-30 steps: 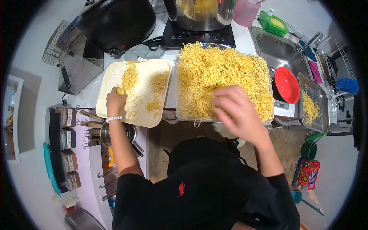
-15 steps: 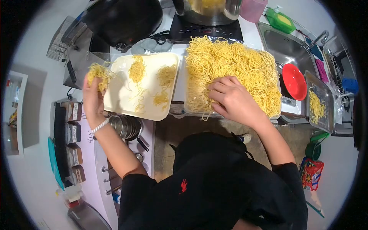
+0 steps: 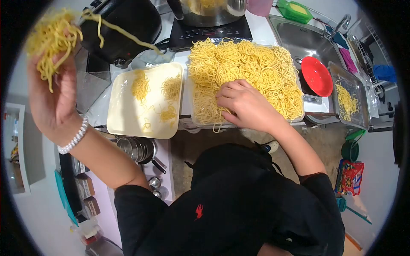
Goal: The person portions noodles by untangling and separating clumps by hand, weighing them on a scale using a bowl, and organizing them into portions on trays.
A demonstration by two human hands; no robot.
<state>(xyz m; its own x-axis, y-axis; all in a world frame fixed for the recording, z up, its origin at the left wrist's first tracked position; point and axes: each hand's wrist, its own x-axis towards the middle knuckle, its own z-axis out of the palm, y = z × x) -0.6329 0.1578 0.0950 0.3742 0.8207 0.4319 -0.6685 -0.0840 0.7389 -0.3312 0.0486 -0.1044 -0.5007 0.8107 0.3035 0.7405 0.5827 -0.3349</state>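
Observation:
Raised high at the far left, my left hand [image 3: 55, 100] is closed around a loose clump of yellow noodles [image 3: 53, 36], with one long strand trailing out to the right. My right hand [image 3: 244, 104] lies on the big bed of noodles [image 3: 250, 64] near its front left, thumb apart from the bent fingers; its fingertips are partly hidden. That bed fills a clear shallow container [image 3: 297, 118]. Left of it, a cream tray [image 3: 119, 121] carries a few thin scatterings of noodles [image 3: 140, 86].
Behind the container, a steel pot [image 3: 205, 16] stands on a black induction cooker [image 3: 213, 37]. A black cooker [image 3: 128, 32] is at the back left. To the right are a red bowl [image 3: 317, 77], a sink [image 3: 294, 40] and a metal tray [image 3: 363, 117] with some noodles.
My left hand has risen, nearer the camera, with its noodles, and a strand now swings out from the clump. My right hand stays on the noodles. The view has shifted slightly.

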